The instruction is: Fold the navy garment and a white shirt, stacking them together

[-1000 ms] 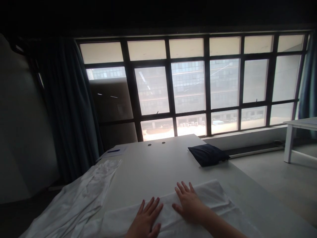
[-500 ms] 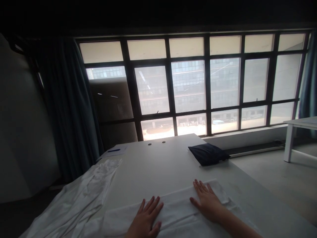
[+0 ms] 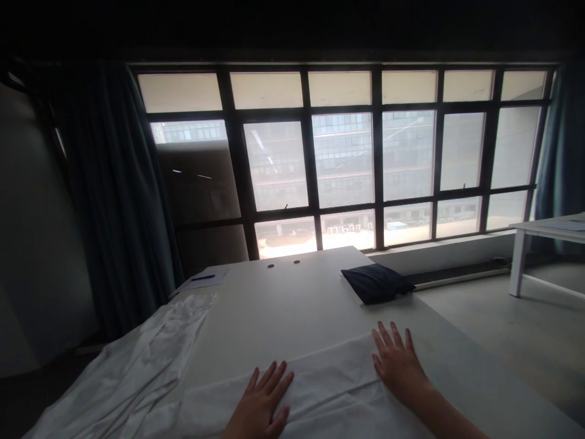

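A length of white cloth point(image 3: 329, 372) lies spread across the near part of the white table point(image 3: 274, 317). My left hand point(image 3: 262, 399) rests flat on it near the middle, fingers spread. At the cloth's right end lies my right hand point(image 3: 398, 360), palm down and fingers apart, its fingertips near the cloth's far edge. A crease runs through the cloth between the two hands. Its near side goes out of view at the bottom. To the left, a crumpled heap of white fabric point(image 3: 150, 353) covers the table's left side.
A folded dark navy cloth point(image 3: 377, 283) lies near the table's right edge. At the far left corner are a paper sheet point(image 3: 214, 279) and a blue pen point(image 3: 203, 278). Another white table point(image 3: 518, 262) stands to the right, and windows line the far wall.
My right hand has slid right and slightly away from me, over the cloth's right end. My left hand stays flat on the cloth. The whole view has shifted slightly.
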Action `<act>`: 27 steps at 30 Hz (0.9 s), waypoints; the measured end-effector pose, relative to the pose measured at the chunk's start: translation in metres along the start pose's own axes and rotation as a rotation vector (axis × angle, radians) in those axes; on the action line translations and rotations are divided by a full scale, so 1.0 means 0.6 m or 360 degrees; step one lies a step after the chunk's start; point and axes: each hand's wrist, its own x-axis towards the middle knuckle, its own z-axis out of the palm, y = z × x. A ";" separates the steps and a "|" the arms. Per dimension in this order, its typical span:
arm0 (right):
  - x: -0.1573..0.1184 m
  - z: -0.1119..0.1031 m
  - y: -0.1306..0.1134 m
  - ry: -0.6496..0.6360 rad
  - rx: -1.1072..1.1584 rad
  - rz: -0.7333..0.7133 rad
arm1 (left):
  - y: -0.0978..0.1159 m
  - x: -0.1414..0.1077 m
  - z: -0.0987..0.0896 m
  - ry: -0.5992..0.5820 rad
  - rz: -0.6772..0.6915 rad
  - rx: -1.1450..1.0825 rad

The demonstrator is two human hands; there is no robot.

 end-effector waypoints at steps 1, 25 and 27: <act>-0.001 -0.004 -0.011 0.0023 0.0000 -0.0045 | 0.000 0.000 -0.001 -0.0002 0.0002 -0.0007; 0.001 -0.024 -0.029 -0.0458 0.0257 -0.0239 | 0.009 -0.042 -0.062 -0.0563 -0.0862 -0.0018; 0.000 -0.024 -0.031 -0.0458 0.0241 -0.0223 | 0.009 -0.038 -0.055 -0.0579 -0.0866 -0.0019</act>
